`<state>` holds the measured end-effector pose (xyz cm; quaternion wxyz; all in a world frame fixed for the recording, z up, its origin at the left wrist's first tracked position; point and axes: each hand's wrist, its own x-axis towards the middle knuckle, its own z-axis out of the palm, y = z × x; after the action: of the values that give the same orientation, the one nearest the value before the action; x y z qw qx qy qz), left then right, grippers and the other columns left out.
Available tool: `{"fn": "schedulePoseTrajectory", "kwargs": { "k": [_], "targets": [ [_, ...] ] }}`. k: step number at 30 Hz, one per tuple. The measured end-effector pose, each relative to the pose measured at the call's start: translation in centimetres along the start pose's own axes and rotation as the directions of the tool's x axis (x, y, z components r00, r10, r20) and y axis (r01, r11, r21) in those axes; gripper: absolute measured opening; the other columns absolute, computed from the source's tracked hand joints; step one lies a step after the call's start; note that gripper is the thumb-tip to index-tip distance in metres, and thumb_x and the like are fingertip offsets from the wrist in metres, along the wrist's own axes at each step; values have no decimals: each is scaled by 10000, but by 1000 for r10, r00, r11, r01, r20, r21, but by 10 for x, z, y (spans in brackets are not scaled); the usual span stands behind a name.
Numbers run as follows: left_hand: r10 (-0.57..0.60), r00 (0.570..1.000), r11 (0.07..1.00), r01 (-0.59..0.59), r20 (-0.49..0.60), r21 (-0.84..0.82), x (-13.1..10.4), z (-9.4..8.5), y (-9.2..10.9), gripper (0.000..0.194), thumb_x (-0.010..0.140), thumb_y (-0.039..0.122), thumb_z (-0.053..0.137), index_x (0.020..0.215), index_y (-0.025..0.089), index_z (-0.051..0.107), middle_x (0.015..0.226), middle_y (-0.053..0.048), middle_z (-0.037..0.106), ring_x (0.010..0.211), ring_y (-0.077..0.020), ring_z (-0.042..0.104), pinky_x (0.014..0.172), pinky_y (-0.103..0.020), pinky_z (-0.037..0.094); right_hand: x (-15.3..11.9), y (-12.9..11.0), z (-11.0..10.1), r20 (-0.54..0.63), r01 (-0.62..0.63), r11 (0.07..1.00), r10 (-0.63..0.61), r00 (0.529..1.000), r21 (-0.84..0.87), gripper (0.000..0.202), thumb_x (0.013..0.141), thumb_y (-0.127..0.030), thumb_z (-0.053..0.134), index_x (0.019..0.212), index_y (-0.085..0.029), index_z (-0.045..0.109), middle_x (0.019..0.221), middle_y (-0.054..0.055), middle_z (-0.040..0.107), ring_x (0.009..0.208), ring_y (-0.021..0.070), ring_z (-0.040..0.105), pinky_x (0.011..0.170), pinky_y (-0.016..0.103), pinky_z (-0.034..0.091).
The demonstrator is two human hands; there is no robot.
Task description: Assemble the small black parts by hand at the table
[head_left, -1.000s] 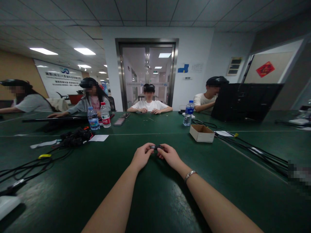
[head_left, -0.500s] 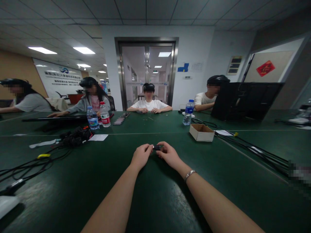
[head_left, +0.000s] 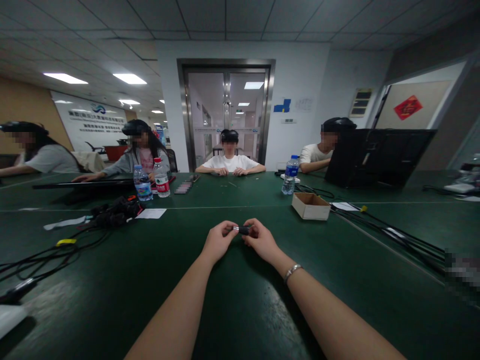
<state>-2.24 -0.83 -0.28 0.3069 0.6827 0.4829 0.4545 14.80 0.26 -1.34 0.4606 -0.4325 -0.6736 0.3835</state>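
Glass doors (head_left: pixel 210 112) stand at 12 o'clock beyond a dark green table (head_left: pixel 240 305), with a person (head_left: pixel 230 163) seated on the far side. Near the middle, a small dark tube (head_left: pixel 244 230) with a shiny end is held level between the two hands. The left hand (head_left: pixel 217 242) pinches the shiny end between thumb and fingers; the right hand (head_left: pixel 262 241) has its fingers closed around the dark end.

From the tube, a box (head_left: pixel 310 213) with its top open sits at about 2 o'clock, and a bottle (head_left: pixel 290 176) stands at 1 o'clock, just past it. A black bundle (head_left: pixel 116 212) lies at about 10 o'clock, a sheet of paper (head_left: pixel 152 213) beside it.

The likeliest trouble is a slip. Both grips look to be fingertip pinches on something small, and the shiny end may well be smooth, so a sideways tug or uneven twist could spring the tube loose. Should it drop, its round shape might let it roll across the table. Pulling off line could also strain any joint between the shiny and dark parts, though whether they separate cannot be told.
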Motion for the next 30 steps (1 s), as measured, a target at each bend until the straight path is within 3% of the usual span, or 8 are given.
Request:
{"fn": "schedulePoseTrajectory", "kwargs": {
  "k": [5,10,12,15,17,23,28,30],
  "targets": [
    [-93,995,983,96,-26,158,-1,-1,3,506,818,617,423,725,179,657,655,-12,639,639,-164,575,618,-269,398,-1,1,0,14,26,998,-25,1000,-51,300,666,-166,593,946,-224,502,660,-70,519,608,117,550,574,240,421],
    [-151,988,966,151,-18,210,-3,-3,6,587,822,660,365,643,178,648,602,-18,622,577,-161,560,588,-276,376,-1,1,-1,16,42,996,-40,999,-79,294,672,-169,600,947,-226,515,658,-70,518,612,117,538,572,238,410],
    [-140,990,973,141,-20,185,-2,-3,5,526,837,616,387,728,189,675,677,-26,654,641,-171,587,626,-280,407,-1,1,0,6,28,998,-27,1000,-58,298,665,-157,597,942,-224,510,652,-72,512,600,115,540,566,236,417],
    [-72,997,996,74,-42,42,0,-2,1,359,816,461,531,1069,233,644,952,-40,684,835,-179,620,746,-284,458,0,0,0,-8,0,1000,0,1000,-4,303,668,-159,592,948,-222,494,643,-77,507,579,115,556,557,241,436],
    [-24,999,999,22,-30,-47,2,-2,-2,418,780,337,596,1189,250,583,1079,-51,658,899,-176,620,809,-294,471,1,1,1,-11,-8,1000,8,1000,15,304,677,-169,593,957,-223,488,634,-81,509,569,115,565,556,244,448],
    [-4,1000,998,5,9,-63,6,-1,-7,269,790,365,578,968,188,676,947,-59,691,865,-186,625,789,-297,478,1,4,0,-12,-9,1000,9,1000,3,296,688,-177,597,963,-224,496,644,-77,533,579,115,576,564,247,462],
    [-121,993,988,120,0,98,5,-2,-5,493,818,602,439,758,168,664,682,-22,633,659,-167,569,654,-288,434,0,2,0,-3,7,1000,-7,1000,-23,297,680,-153,588,957,-223,509,651,-72,534,592,113,569,566,243,457],
    [-128,992,986,129,-15,103,5,-1,-4,521,826,621,406,767,171,662,695,-24,634,664,-165,567,660,-287,433,0,1,1,-1,10,1000,-10,1000,-13,301,676,-151,589,957,-222,507,649,-72,531,590,113,567,564,243,457]
  ]
}}
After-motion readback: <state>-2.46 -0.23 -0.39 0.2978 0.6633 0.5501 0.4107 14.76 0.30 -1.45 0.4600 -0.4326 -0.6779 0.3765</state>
